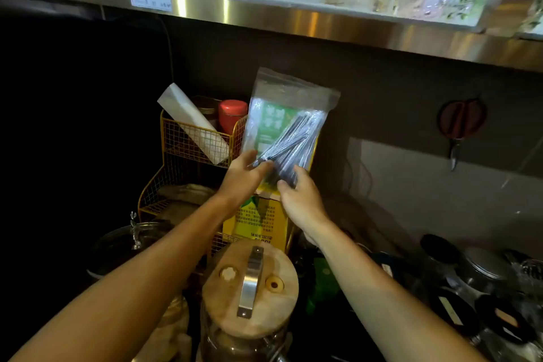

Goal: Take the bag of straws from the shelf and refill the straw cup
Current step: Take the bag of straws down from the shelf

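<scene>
A clear zip bag of straws, with dark wrapped straws and a green label inside, stands upright above a yellow carton. My left hand grips the bag's lower left corner. My right hand holds its lower right edge, fingers on the straw ends. No straw cup can be made out in the view.
A yellow wire rack at left holds a white roll and a red-lidded jar. A glass jar with a wooden lid stands just below my arms. Steel shelf with glassware overhead. Scissors hang on the right wall; several jars at lower right.
</scene>
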The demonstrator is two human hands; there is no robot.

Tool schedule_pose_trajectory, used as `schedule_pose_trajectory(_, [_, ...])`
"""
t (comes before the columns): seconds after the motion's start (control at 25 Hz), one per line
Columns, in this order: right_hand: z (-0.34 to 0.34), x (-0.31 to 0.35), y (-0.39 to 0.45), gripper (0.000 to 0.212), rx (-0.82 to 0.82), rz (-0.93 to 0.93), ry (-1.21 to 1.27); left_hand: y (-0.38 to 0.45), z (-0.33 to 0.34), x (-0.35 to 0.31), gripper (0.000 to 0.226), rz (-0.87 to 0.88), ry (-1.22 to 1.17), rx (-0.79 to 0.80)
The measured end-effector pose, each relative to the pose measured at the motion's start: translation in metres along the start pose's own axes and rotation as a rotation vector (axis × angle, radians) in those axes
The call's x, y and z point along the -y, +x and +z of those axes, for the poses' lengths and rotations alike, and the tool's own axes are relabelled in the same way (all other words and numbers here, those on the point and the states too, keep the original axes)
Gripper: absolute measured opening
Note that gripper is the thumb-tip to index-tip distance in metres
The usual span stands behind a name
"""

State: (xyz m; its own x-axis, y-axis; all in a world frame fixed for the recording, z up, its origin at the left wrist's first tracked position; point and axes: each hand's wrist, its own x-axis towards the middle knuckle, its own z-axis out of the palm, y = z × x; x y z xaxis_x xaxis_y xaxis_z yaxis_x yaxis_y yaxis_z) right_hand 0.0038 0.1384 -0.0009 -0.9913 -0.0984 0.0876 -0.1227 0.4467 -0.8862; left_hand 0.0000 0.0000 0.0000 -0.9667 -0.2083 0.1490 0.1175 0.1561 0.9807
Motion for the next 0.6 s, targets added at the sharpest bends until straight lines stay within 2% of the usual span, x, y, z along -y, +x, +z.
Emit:
schedule_pose_trajectory(0.08, [0.009, -0.003, 0.01, 0.066, -0.021, 0.007, -0.017, 0.009, 0.0, 0.006, 0.031, 0.017, -0.022, 0.016])
schedule_pose_trajectory(0.2, [0.015, -0.006, 0.019, 0.072, -0.015, 0.037, -0.044, 0.02, 0.003, 0.013, 0.049, -0.01, -0.097, 0.036])
schedule_pose_trajectory(0.48, [0.023, -0.009, 0.049, 0.075, -0.018, 0.126, -0.062, 0.032, 0.007, 0.015, 0.059, -0.076, -0.057, 0.039])
schedule_pose_trajectory(0.56, [0.027, -0.011, 0.057, 0.073, -0.054, 0.135, -0.056, 0.039, 0.005, 0.015, 0.053, -0.104, -0.026, 0.01])
schedule_pose_trajectory(0.6, [0.029, -0.01, 0.06, 0.072, -0.072, 0.132, -0.063, 0.042, 0.005, 0.016, 0.041, -0.099, -0.015, -0.02])
